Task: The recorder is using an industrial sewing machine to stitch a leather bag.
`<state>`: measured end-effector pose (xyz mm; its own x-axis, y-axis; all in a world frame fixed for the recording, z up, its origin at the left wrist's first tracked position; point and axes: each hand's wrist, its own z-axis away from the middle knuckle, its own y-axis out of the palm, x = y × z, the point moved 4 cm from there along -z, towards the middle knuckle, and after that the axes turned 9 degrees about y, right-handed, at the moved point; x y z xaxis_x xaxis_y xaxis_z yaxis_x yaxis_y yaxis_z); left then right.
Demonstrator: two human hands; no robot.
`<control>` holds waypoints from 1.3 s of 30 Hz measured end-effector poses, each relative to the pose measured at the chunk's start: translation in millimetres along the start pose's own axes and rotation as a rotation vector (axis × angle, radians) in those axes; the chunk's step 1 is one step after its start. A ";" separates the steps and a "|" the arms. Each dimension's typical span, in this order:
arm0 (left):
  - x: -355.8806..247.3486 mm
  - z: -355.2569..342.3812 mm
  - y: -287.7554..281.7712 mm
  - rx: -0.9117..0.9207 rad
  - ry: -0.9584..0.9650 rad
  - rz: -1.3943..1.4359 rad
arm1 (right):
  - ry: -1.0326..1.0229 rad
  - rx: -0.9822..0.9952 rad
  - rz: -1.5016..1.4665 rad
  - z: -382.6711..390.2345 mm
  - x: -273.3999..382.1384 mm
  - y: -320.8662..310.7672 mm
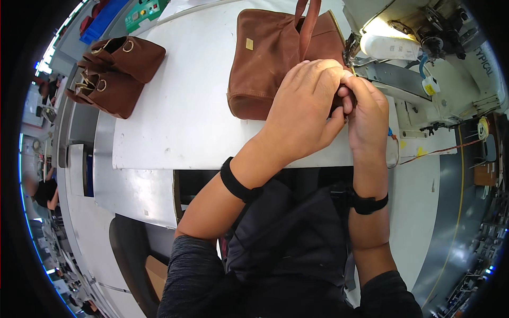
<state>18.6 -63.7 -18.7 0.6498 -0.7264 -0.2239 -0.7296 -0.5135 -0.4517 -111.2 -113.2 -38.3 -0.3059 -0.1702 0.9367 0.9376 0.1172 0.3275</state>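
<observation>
A brown leather bag (260,71) with a strap handle and a small gold-coloured plate lies on the white work table, close to the sewing machine. Along its right edge runs a zipper (338,26) with pale metal teeth. My left hand (313,100) is closed over the bag's near right corner, its fingers bent towards the zipper end. Against it, my right hand (369,108) pinches the same corner with curled fingers. Both hands meet there and cover the exact spot they grip. Black bands circle both wrists.
An industrial sewing machine (456,63) with a lit lamp fills the upper right. Brown bags (119,85) with gold rings stand at the table's left. A red twisted cord (440,150) crosses at right. A green control box (143,17) sits at the far left. Another person (46,192) is at the left rim.
</observation>
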 end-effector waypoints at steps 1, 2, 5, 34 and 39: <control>-1.9 0.7 1.3 0.002 -0.010 0.000 | -0.018 -0.003 0.022 0.9 0.9 -0.3; -2.2 0.2 2.5 0.007 -0.015 0.016 | -0.053 0.000 0.031 2.6 1.5 -0.1; -2.2 -3.1 9.4 0.016 -0.008 -0.167 | -0.091 -0.042 0.114 7.7 -1.0 -5.3; 11.5 -13.1 7.4 0.017 0.079 -0.224 | -0.042 -0.092 -0.074 6.4 -2.5 -2.2; 15.4 -13.1 10.0 -0.018 0.051 -0.220 | -0.051 -0.095 -0.030 6.3 -0.1 -1.4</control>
<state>18.5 -86.0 -15.3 0.7823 -0.6181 -0.0775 -0.5756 -0.6697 -0.4693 -113.5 -107.1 -38.1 -0.3393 -0.1222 0.9327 0.9388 0.0190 0.3440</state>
